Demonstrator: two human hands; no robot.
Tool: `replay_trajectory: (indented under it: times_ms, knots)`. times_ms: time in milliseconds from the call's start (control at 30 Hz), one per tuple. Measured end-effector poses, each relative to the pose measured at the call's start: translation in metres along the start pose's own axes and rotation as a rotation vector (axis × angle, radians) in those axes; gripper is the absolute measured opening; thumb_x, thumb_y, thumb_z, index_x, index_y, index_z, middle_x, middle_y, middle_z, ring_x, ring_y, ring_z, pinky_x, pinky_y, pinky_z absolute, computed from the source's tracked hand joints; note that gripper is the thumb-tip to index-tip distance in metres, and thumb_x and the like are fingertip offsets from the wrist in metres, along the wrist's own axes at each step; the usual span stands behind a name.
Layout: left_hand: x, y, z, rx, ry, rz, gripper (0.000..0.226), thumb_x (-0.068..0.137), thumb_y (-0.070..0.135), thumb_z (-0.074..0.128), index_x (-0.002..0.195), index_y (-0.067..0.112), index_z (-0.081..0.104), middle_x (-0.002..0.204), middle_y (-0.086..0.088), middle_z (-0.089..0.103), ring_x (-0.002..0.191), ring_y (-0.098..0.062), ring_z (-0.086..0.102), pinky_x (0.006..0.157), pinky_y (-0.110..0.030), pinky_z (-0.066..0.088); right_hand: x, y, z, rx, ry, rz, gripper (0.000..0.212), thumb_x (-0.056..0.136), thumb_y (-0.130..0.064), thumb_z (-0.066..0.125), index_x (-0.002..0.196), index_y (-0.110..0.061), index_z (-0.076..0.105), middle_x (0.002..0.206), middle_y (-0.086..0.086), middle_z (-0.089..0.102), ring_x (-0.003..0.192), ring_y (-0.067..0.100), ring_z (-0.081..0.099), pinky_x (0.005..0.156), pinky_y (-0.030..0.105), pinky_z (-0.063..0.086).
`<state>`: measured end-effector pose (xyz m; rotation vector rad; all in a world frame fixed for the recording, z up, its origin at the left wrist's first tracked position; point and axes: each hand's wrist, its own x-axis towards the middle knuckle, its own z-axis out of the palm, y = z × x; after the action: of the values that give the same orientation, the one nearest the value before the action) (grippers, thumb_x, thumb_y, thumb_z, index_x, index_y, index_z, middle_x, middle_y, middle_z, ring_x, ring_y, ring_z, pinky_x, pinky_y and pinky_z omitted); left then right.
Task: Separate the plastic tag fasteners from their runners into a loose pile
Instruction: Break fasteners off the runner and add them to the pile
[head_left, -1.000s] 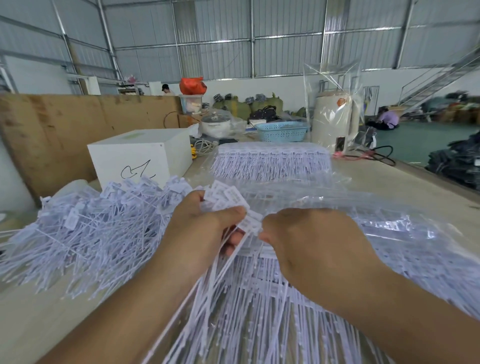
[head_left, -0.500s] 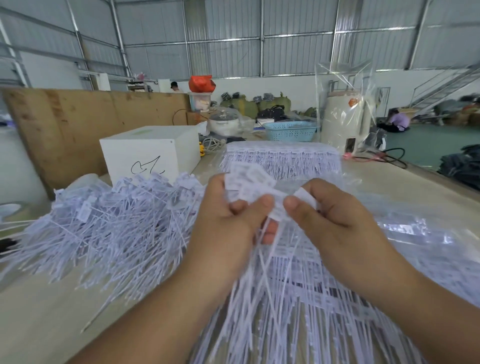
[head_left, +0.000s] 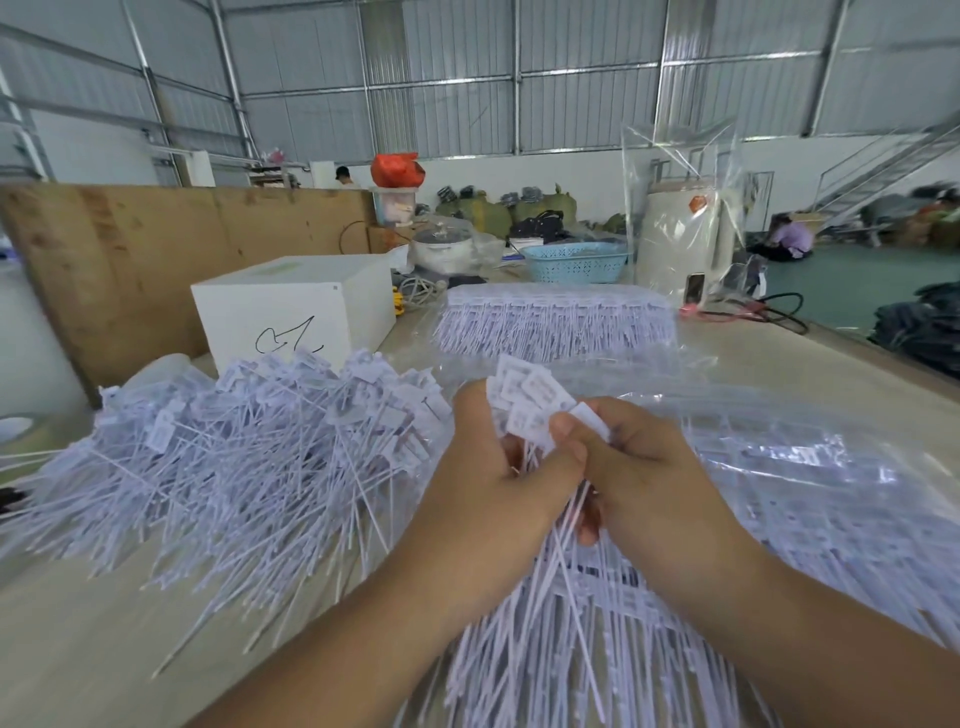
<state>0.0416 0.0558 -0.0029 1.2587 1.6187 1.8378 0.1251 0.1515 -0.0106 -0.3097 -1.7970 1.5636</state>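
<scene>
A pale wooden worktable (head_left: 104, 649) stands in a metal-walled warehouse. Above it, the left hand (head_left: 493, 488) grips a small bunch of white plastic tag fasteners (head_left: 530, 400), fingers curled round their stems. The right hand (head_left: 639, 478) pinches one flat tag head at the bunch's top. A loose pile of separated white fasteners (head_left: 234, 457) lies just left of the hands; a white box (head_left: 301, 306) sits behind it

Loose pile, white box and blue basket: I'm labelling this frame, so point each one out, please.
loose pile (head_left: 234, 457), head view, on the tangled fasteners at its middle.
white box (head_left: 291, 312), head view, on its front face.
blue basket (head_left: 576, 262), head view, on its latticed side wall.
</scene>
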Motion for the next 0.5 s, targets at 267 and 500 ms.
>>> replay_trajectory:
  times_ms: [267,500]
  knots:
    - [-0.0012,-0.0047,-0.0058,0.202,-0.029,0.042,0.074,0.062,0.008,0.081,0.107,0.049,0.039,0.089,0.012,0.073,0.075,-0.003,0.071,0.060,-0.022,0.057,-0.0019,-0.0004,0.0022,0.070,0.056,-0.011,0.017,0.097,-0.019,0.056,0.096,-0.011,0.071,0.086,0.011,0.074,0.080,0.027,0.072,0.069,0.034,0.059]
    - [-0.0033,0.0037,-0.0075,0.205,-0.071,0.025,0.068,0.069,0.010,0.069,0.106,0.057,0.037,0.085,0.013,0.070,0.055,-0.009,0.066,0.040,-0.031,0.051,-0.0019,-0.0052,0.0002,0.134,-0.054,0.011,0.033,0.087,-0.038,0.068,0.110,-0.015,0.061,0.093,0.013,0.072,0.072,0.042,0.068,0.054,0.039,0.055]
